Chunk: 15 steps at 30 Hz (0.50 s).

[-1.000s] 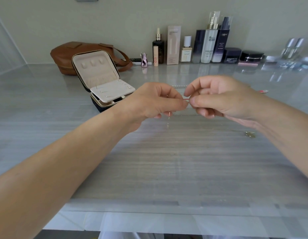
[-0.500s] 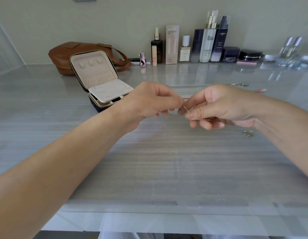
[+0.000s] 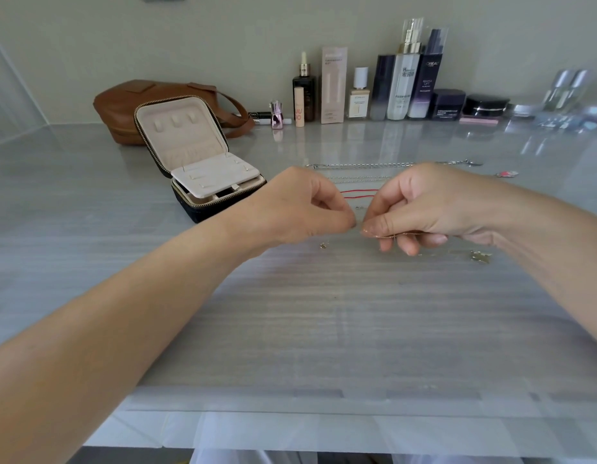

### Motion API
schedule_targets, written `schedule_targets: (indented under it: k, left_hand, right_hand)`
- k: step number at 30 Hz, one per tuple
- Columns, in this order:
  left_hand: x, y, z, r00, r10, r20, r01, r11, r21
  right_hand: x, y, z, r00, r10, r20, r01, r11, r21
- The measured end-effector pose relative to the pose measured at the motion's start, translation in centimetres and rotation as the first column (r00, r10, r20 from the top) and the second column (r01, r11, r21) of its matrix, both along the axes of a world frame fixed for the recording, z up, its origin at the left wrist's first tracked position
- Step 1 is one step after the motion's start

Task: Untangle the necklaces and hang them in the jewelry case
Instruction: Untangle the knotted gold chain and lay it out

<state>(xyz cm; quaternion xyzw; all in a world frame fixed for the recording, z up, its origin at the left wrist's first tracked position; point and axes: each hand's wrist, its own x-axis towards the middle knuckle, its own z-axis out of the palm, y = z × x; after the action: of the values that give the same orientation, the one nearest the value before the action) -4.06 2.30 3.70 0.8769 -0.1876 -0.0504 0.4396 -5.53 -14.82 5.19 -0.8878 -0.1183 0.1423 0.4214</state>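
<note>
A: What's happening?
B: The left hand [image 3: 307, 209] and right hand [image 3: 434, 205] are each pinching a fine gold chain [image 3: 391, 234] — fingertips nearly touching.
A: The others?
B: The silver chain [image 3: 367, 165] and red cord [image 3: 360, 193] are lying at twelve o'clock; the case [image 3: 203, 162] is standing open at ten.

**Bare hands, bare forearms**

The left hand [image 3: 300, 209] and right hand [image 3: 427, 205] are bare. Behind each wrist, the left forearm [image 3: 123, 313] and right forearm [image 3: 558, 249] run uncovered to the frame's edge. The fingernails [image 3: 437, 240] under the right hand are short, rounded and plain.
</note>
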Motion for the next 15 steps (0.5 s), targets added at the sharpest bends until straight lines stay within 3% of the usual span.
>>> schedule_targets:
  k: [6, 15]
  left_hand:
    - [-0.22, -0.05, 0.09, 0.999, -0.050, -0.013, 0.050, 0.998, 0.024]
    - [0.01, -0.06, -0.20, 1.000, 0.002, 0.005, -0.003, 0.999, 0.050]
  right_hand:
    - [0.01, -0.09, 0.08, 1.000, -0.006, 0.019, 0.007, 1.000, -0.021]
    - [0.22, -0.30, -0.08, 0.999, -0.015, 0.035, 0.017, 0.998, -0.060]
